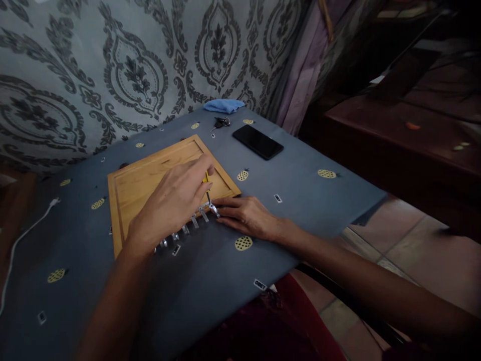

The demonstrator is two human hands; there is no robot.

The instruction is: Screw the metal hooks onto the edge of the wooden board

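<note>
A wooden tray-like board lies on a grey-blue cloth with pineapple prints. Along its near edge runs a row of several small metal hooks or brackets. My left hand is closed around a small yellow-handled screwdriver, its tip pointing down at the rightmost bracket. My right hand lies flat on the cloth beside the board's near right corner, fingertips pressed together against that bracket.
A black phone lies face up behind the board. Keys and a folded blue cloth sit near the patterned wall. A white cable runs along the left. The table edge drops off at right to tiled floor.
</note>
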